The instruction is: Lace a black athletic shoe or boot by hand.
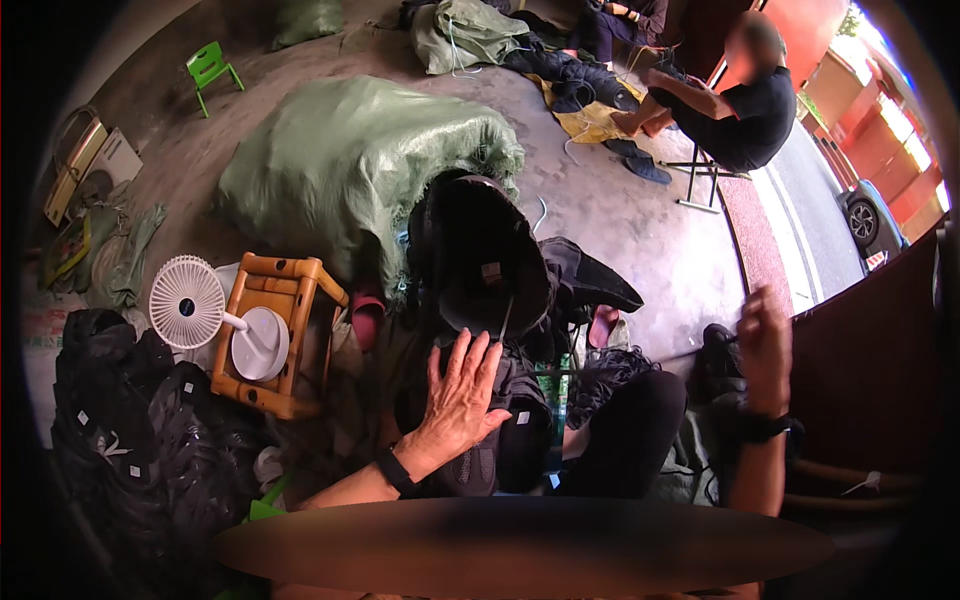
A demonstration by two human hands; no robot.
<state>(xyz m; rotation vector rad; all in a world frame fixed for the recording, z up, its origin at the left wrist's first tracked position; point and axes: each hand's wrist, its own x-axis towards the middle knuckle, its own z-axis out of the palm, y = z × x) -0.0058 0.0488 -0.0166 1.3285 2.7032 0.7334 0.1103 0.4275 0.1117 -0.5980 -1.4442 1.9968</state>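
My left hand [460,410] lies palm down with fingers spread on black fabric in front of me. Just beyond its fingertips is a large hollow black fabric piece [485,240], its opening facing me and a small white label inside. A thin pale strip [508,316] shows at its near edge. Below my hand is a black item with a ribbed grey panel [468,468]; its kind is unclear. Off to the right, my right hand [765,345] is raised with the fingers drawn together. Anything held in them is too small or blurred to make out.
A large green woven sack [350,160] stands ahead. At left are a bamboo stool [275,400] carrying a white fan [188,305], and piled black items [150,440]. A person [750,110] sits on a folding stool at far right; a dark panel [870,360] stands beside my right arm.
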